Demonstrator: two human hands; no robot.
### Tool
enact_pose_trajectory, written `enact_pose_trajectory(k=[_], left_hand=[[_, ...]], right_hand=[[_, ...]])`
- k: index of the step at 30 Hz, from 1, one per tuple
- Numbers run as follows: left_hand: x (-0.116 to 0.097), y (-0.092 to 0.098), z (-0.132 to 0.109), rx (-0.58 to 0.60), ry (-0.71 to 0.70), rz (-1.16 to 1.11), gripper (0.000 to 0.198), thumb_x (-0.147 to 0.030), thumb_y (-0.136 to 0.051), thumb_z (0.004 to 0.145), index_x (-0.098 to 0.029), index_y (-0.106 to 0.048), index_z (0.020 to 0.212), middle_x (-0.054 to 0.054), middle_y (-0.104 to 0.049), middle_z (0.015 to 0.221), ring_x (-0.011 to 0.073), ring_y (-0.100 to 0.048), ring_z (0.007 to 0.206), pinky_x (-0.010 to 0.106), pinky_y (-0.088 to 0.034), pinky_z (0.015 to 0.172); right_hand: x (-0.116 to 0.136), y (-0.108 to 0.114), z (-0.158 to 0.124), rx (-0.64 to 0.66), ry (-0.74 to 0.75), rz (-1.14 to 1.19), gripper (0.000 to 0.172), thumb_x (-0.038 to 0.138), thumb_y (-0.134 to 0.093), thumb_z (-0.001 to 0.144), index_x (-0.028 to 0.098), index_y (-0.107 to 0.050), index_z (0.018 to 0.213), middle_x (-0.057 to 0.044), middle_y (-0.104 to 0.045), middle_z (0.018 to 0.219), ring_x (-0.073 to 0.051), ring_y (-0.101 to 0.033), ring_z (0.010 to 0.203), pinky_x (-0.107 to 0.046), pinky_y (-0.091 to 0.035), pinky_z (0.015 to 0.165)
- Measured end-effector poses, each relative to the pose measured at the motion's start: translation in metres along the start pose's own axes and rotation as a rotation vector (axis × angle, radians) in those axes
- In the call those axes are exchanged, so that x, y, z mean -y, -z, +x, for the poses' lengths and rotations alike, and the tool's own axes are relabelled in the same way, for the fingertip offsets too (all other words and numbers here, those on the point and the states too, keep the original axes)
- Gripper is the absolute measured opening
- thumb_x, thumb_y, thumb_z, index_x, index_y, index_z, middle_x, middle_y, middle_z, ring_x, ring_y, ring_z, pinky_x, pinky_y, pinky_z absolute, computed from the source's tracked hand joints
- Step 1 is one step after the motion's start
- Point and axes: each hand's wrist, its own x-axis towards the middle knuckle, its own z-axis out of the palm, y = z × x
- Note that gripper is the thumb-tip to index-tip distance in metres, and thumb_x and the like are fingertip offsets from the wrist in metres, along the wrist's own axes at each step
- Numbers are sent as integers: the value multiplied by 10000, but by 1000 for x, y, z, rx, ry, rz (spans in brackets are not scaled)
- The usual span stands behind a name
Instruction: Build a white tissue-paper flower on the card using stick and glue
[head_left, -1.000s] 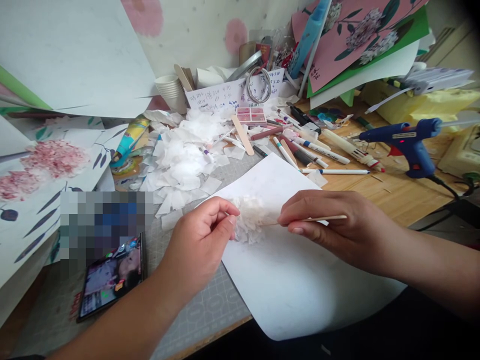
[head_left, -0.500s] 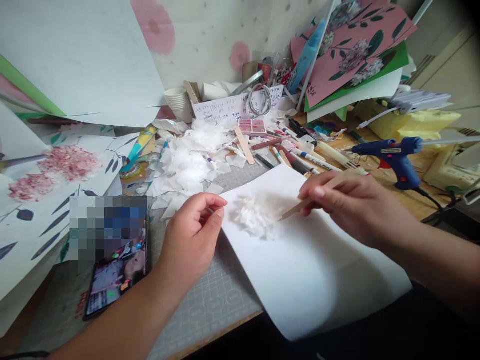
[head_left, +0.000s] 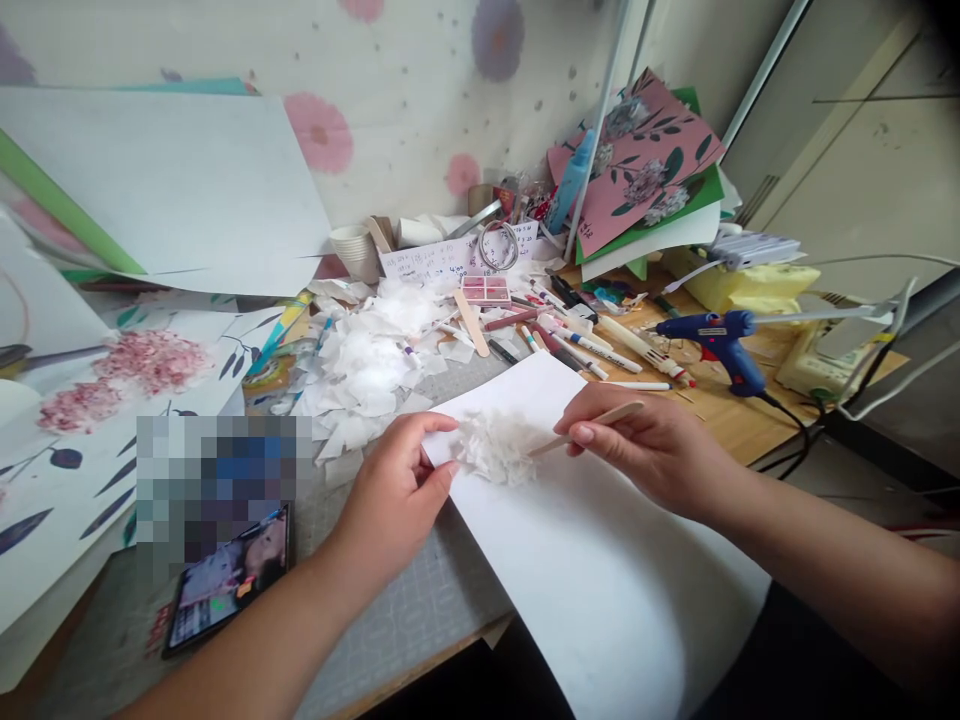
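A sheet of white paper [head_left: 600, 580] lies at the table's front and hangs over its edge. On its upper part sits a ruffled cluster of white tissue-paper pieces [head_left: 495, 445]. My right hand [head_left: 637, 445] is closed around a thin wooden craft stick [head_left: 611, 415], whose tip meets the right side of the cluster. At the cluster's left side is my left hand [head_left: 405, 480], its thumb and index finger apart over the sheet's left edge, the fingertips close to the tissue; whether they touch it I cannot tell.
Loose tissue squares [head_left: 367, 370] are heaped behind my left hand. Markers [head_left: 585, 350] and a blue glue gun [head_left: 712, 335] with a cord lie to the right. A phone [head_left: 232, 580] leans at left, near a sheet with pink flowers [head_left: 157, 360]. Paper cups [head_left: 352, 250] stand behind.
The view has shifted, showing more on the right. My left thumb and index finger have spread apart beside the cluster. The stick's tip remains at the cluster's right side.
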Motion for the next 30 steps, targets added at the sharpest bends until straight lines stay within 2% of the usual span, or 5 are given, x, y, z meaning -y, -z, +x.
enact_pose_trajectory(k=[9,14,20,26,30], left_hand=[[6,4,9,1,-68,104,195,-140,-504,753,-242,-554,912,-2,-540,1084,123,-547,708,278,-463,658],[6,5,12,-4,-123,130,168,-128,-477,747,-226,-568,849,10,-552,1066,175,-559,916,290,-463,728],[8,4,14,-29,-167,174,181,-137,-458,741,-210,-576,858,29,-563,1053,186,-571,906,309,-477,744],[2,1,10,-73,-200,263,218,-114,-407,771,-189,-572,892,42,-577,1008,186,-554,948,331,-460,819],[4,5,11,-79,-196,325,222,-99,-413,782,-166,-562,932,44,-584,993,153,-580,810,308,-484,760]], right_hand=[[8,26,-10,-139,-65,178,296,392,-455,931,189,-598,769,-32,-595,813,-161,-596,761,-296,-502,702],[7,52,-38,31,-222,-258,348,438,-362,946,185,-567,824,-44,-585,794,-174,-563,717,-300,-458,650],[-12,55,-80,179,-418,-785,385,439,-401,898,171,-580,1109,-106,-570,1011,-244,-569,890,-372,-431,801],[-12,40,-94,135,-547,-765,500,498,-556,783,161,-562,1153,-108,-586,986,-253,-578,854,-338,-424,733],[-14,41,-86,82,-546,-713,528,498,-645,702,136,-580,1080,-111,-595,971,-264,-574,872,-317,-408,723]])
